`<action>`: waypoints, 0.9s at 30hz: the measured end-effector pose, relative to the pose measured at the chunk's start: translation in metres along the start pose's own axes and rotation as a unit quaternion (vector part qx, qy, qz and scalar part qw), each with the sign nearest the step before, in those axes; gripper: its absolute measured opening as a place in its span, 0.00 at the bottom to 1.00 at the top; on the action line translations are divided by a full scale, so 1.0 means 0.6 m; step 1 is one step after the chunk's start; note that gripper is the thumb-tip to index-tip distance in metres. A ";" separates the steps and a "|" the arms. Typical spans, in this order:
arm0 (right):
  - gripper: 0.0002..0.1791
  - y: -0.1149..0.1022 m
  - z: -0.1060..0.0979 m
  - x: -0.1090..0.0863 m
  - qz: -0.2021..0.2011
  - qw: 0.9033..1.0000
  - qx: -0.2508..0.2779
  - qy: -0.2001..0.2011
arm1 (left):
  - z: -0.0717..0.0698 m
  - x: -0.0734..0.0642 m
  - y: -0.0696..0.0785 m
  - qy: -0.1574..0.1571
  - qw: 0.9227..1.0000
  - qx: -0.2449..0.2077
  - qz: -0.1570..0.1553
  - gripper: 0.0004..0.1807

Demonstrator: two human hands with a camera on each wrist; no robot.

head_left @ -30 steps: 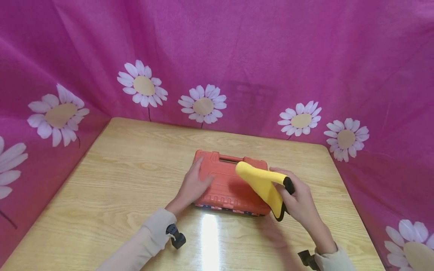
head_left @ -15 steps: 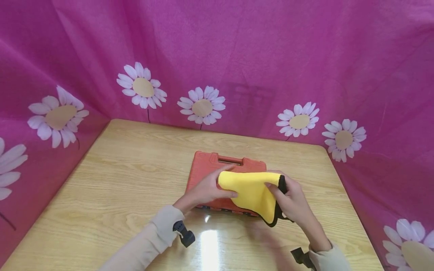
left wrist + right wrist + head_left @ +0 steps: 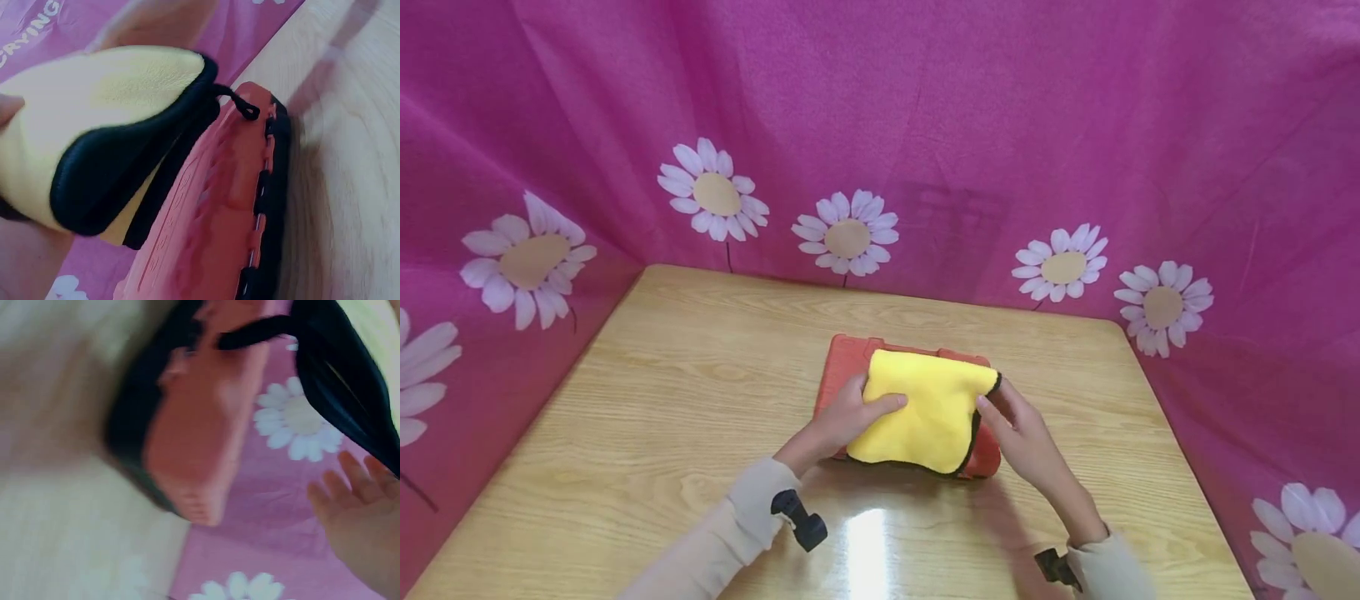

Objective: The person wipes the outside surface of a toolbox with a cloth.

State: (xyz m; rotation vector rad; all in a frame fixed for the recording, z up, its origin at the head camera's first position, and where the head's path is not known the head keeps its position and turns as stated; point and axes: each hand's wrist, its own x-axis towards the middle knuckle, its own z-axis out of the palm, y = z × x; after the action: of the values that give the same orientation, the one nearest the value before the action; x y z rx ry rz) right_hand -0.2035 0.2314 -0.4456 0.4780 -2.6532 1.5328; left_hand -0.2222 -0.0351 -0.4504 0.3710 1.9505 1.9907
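Note:
A folded yellow cloth (image 3: 925,408) with black edging hangs in front of and over the red plastic case (image 3: 842,358), covering most of its lid in the head view. My left hand (image 3: 850,412) grips the cloth's left side, thumb on the near face and fingers hidden behind. At the right edge, my right hand (image 3: 1026,437) pinches the black border between thumb and fingers. In the left wrist view the folded cloth (image 3: 137,81) bulges open at its black-edged layers, above the case (image 3: 225,181). A small black loop (image 3: 250,111) dangles from one corner.
The case lies flat on a wooden table (image 3: 700,358), its dark base and latches toward me. Pink flowered fabric (image 3: 925,125) rises behind the table and along both sides. Each wrist wears a small black camera (image 3: 801,525) on a strap.
The cloth has moved left from the case's right side and turned to face up across it. My left hand left the case and took hold of the cloth; the right hand still holds its edge.

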 end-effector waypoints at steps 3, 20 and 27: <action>0.25 0.030 0.008 0.003 0.006 0.999 -0.042 0.012 | -0.008 0.003 0.001 0.046 0.999 0.019 -0.013 0.25; 0.44 0.113 0.059 0.025 0.175 0.983 -0.057 0.026 | -0.098 0.019 0.004 0.273 0.961 0.028 -0.042 0.18; 0.46 0.118 0.067 0.024 0.205 0.978 -0.022 0.037 | -0.154 0.027 0.016 0.348 0.929 0.123 0.002 0.17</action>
State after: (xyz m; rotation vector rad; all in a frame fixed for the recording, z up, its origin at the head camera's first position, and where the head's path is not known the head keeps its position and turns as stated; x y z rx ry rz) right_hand -0.2325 0.2267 -0.5231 -0.1399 -2.8421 1.5358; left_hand -0.2749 -0.1132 -0.4441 -0.3386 2.6209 2.0567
